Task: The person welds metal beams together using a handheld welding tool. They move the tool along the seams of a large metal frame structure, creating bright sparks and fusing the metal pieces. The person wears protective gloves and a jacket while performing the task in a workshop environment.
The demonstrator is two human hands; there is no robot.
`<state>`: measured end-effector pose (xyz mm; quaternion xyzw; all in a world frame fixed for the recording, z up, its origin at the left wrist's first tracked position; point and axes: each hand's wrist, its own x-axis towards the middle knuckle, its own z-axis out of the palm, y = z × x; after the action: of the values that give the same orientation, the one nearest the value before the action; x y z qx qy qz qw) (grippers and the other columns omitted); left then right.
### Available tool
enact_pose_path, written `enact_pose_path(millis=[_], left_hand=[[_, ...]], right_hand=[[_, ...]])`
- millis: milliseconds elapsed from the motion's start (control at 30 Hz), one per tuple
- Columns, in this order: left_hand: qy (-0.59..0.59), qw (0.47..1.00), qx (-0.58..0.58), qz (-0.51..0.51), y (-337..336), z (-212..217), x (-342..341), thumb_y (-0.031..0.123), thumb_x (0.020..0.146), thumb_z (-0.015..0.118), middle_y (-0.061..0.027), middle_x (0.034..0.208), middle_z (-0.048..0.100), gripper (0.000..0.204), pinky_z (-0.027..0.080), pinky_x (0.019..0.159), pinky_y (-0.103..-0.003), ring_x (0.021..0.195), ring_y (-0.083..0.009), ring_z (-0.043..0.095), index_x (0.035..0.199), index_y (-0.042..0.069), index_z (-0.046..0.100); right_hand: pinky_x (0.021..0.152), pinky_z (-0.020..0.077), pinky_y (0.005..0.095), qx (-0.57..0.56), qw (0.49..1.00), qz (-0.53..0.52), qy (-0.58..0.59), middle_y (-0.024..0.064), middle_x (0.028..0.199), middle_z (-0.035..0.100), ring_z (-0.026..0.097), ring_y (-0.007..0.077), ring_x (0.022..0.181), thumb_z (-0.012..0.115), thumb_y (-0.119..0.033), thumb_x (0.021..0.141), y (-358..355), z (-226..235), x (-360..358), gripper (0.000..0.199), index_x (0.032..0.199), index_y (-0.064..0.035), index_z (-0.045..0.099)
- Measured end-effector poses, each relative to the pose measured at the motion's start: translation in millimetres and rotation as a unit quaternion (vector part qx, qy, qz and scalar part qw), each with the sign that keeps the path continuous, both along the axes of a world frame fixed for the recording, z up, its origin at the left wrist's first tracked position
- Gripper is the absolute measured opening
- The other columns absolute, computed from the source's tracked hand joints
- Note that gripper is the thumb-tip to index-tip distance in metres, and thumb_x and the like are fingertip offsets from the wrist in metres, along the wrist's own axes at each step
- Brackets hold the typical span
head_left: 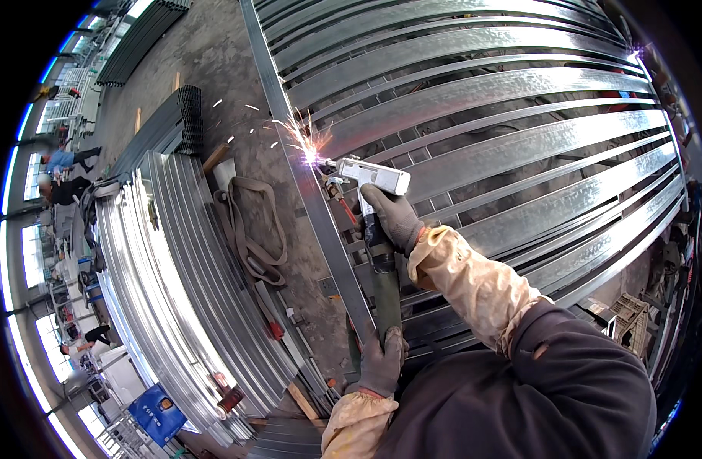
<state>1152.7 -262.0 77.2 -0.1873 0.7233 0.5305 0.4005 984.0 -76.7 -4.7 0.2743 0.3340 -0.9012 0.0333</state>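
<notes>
My right hand [393,218], in a grey glove, is closed around the grip of a handheld welding gun [375,176] with a pale, boxy head. Bright sparks [311,149] burst where the gun's nozzle meets the long metal edge bar [309,187] of a large frame. From the grip, a thick dark-green sheathed cable [386,298] runs back toward me. Lower down, my left hand [381,363], gloved too, is wrapped around that cable beside the near end of the edge bar. A red-handled tool [347,210] sits by the bar just below the gun's head.
Several parallel galvanized slats [473,99] span the frame to the right. Another bright weld glow [634,57] shows at its far right corner. Stacked metal profiles [190,283] lie left, beside a looped strap [251,237] on the floor. Other people [68,161] are far left.
</notes>
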Motion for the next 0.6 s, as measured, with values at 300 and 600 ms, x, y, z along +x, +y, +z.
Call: enact_pose_path(millis=[300,600], left_hand=[[0.003,1.000,-0.003,0.005,0,-1,5,0.023,0.099,0.051,-0.0078,0.074,0.063,0.027,0.052,0.060,-0.029,0.063,-0.0141,0.061,0.104,-0.003,0.059],[0.002,1.000,0.000,0.003,-1,-2,8,0.024,0.100,0.050,-0.0079,0.074,0.063,0.030,0.052,0.060,-0.028,0.063,-0.0140,0.061,0.105,-0.004,0.059]], right_hand=[[0.050,0.0516,0.0294,0.033,0.999,0.003,0.024,0.0051,0.077,0.063,0.061,0.0147,0.055,0.061,-0.028,0.097,0,-6,3,0.027,0.107,-0.0025,0.060],[0.049,0.0522,0.0305,0.016,1.000,-0.001,0.017,0.0066,0.075,0.062,0.061,0.0170,0.052,0.062,-0.027,0.095,-2,-9,5,0.027,0.107,-0.0019,0.060]])
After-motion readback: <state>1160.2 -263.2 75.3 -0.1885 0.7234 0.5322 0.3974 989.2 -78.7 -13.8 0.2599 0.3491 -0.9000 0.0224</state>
